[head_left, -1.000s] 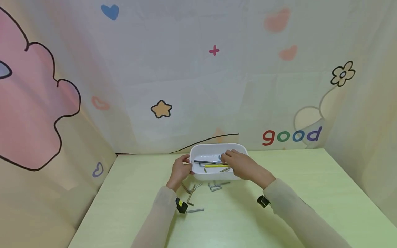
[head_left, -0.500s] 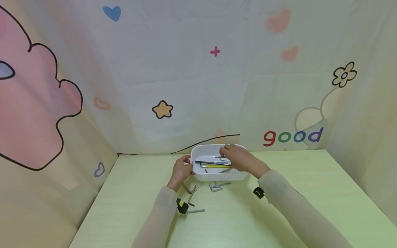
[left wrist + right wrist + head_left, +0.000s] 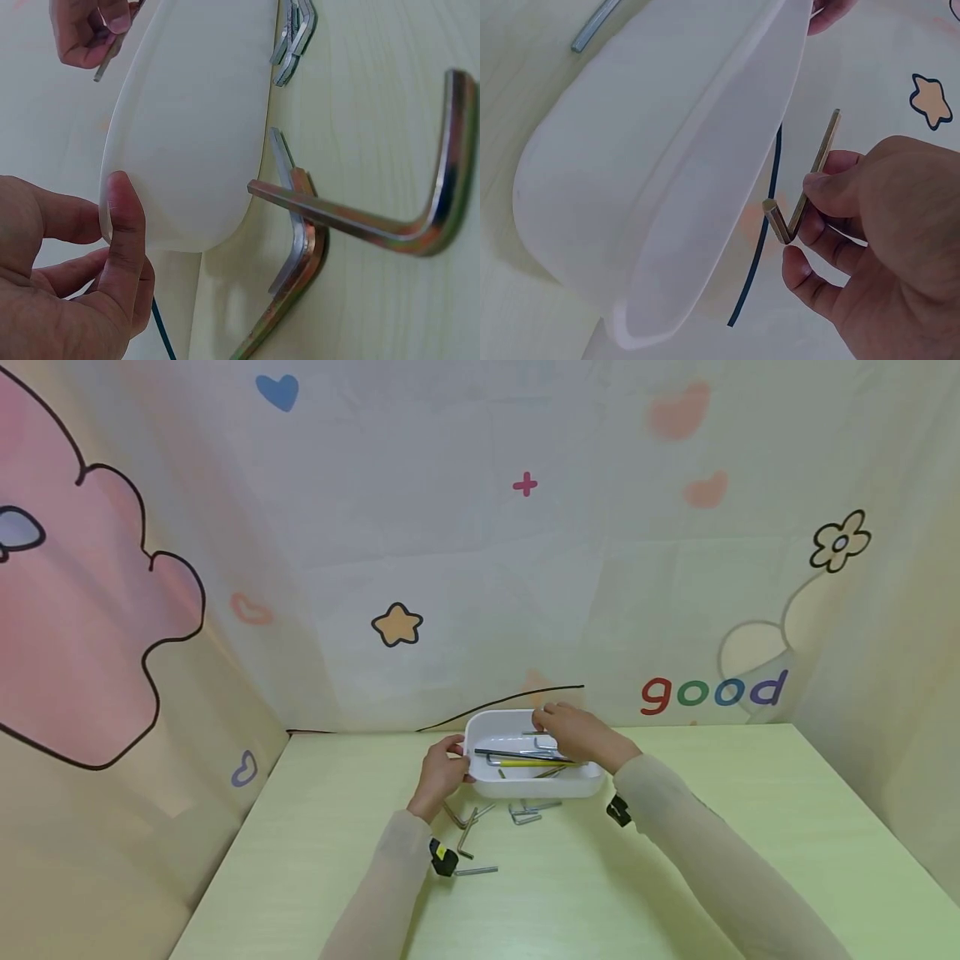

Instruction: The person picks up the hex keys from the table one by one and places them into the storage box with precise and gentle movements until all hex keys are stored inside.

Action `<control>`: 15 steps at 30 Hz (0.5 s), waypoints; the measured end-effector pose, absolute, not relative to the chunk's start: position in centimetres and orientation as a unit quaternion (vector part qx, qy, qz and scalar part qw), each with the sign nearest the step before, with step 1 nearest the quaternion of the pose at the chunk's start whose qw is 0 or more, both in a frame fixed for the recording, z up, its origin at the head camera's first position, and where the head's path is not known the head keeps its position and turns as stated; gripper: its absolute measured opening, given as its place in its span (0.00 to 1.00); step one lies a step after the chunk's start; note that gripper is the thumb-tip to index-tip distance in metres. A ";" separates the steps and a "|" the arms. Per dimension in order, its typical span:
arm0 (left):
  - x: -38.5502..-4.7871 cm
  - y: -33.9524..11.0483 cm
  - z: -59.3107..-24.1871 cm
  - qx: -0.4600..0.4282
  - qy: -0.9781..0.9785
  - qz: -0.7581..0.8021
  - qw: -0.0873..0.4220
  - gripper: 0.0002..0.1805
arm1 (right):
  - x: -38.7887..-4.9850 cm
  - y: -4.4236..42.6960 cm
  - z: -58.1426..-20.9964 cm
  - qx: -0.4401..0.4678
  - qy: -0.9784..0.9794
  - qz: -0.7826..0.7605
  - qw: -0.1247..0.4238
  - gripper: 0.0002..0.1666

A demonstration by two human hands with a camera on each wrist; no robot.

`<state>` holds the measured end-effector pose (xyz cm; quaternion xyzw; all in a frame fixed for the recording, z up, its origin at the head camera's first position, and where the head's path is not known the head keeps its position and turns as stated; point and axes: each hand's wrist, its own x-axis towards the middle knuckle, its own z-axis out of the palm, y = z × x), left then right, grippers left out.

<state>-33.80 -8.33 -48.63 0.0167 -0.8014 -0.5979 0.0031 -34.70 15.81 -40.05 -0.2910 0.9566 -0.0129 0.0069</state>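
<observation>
A white tub [image 3: 536, 788] stands at the back of the table, with several hex keys and a yellow rod [image 3: 525, 763] lying in it. My left hand [image 3: 440, 775] grips its left rim, thumb outside, as the left wrist view [image 3: 82, 270] also shows. Over the tub's right part, my right hand [image 3: 581, 732] pinches a brass-coloured L-shaped hex key [image 3: 819, 161] between thumb and fingers. In the right wrist view my right hand [image 3: 885, 217] and that key are above the rim, apart from the tub [image 3: 615, 150].
In front of the tub several loose hex keys lie on the table [image 3: 555, 893]: silver ones [image 3: 528, 819], a brass-coloured one [image 3: 467, 835] and a short silver one [image 3: 477, 871] by my left wrist camera. A printed curtain [image 3: 480, 568] hangs behind the table.
My right hand has moved back and slightly up, and more of the dark rod in the tub shows. My left hand has kept its grip on the rim. The view has shifted slightly.
</observation>
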 end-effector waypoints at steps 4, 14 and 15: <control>-33.8 -8.4 -48.8 0.015 -0.798 -0.602 0.003 0.27 | -35.4 15.7 -40.3 -0.276 0.961 -0.010 0.031 0.19; -33.7 -8.3 -48.5 0.022 -0.798 -0.603 0.000 0.26 | -36.8 15.3 -40.9 -0.250 0.965 -0.017 0.075 0.18; -33.7 -8.3 -48.5 0.021 -0.797 -0.603 0.000 0.26 | -37.0 15.2 -41.0 -0.247 0.966 -0.019 0.078 0.18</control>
